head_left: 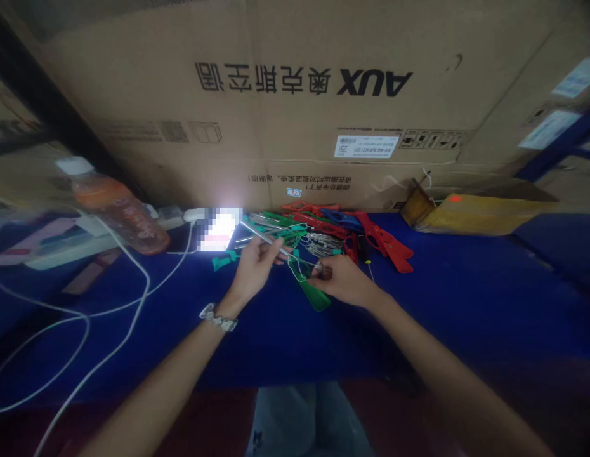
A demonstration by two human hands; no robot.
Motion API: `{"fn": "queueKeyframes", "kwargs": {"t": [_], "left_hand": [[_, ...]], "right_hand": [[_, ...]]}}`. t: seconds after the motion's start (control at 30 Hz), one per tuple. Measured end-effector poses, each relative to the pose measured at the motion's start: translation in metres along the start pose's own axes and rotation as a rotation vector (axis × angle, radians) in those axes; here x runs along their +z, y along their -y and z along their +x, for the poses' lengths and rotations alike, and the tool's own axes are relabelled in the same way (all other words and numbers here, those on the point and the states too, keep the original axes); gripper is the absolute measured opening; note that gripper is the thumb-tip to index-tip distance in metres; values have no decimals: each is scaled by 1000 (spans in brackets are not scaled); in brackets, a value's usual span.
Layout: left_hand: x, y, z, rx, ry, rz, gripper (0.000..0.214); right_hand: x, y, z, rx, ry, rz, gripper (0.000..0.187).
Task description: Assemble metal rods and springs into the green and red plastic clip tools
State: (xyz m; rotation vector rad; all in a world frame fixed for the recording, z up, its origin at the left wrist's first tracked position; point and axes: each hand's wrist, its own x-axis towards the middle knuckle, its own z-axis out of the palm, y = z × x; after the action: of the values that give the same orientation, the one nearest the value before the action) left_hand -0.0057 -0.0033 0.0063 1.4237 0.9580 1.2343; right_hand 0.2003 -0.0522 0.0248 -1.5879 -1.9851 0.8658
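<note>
My left hand [257, 263], with a metal-link band on its wrist, is closed round a thin silver metal rod [259, 233] that slants up to the left. My right hand [345, 276] is closed in a pinch, with a small dark piece at its fingertips that I cannot make out. A thin shaft runs between the two hands. A loop of white string [296, 270] hangs there. Below the hands lies a flat green plastic piece [314, 295]. Just beyond them is a pile of red plastic parts [318, 222], green parts and short silver rods [326, 244].
A large AUX carton [276, 127] stands behind the blue table [442, 317]. On the left are a drink bottle [124, 212], a lit phone-like screen [219, 230] and white cables [143, 285]. A yellow packet [480, 214] lies at the back right.
</note>
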Motion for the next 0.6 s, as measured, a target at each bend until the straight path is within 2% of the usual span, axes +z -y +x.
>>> {"fn": "queueKeyframes", "kwargs": {"t": [0.13, 0.3, 0.37, 0.47, 0.6], "left_hand": [[-2, 11, 8, 50, 76, 169, 36], [-11, 6, 7, 115, 115, 356, 28], [-13, 3, 4, 112, 126, 330, 29], [-13, 0, 0, 29, 106, 253, 33], [-10, -3, -1, -65, 28, 153, 33]], "right_hand": [[3, 11, -4, 108, -55, -173, 10], [8, 17, -3, 118, -116, -279, 13], [10, 17, -2, 118, -122, -290, 14], [12, 15, -1, 90, -134, -299, 13], [13, 11, -2, -36, -142, -332, 8]]}}
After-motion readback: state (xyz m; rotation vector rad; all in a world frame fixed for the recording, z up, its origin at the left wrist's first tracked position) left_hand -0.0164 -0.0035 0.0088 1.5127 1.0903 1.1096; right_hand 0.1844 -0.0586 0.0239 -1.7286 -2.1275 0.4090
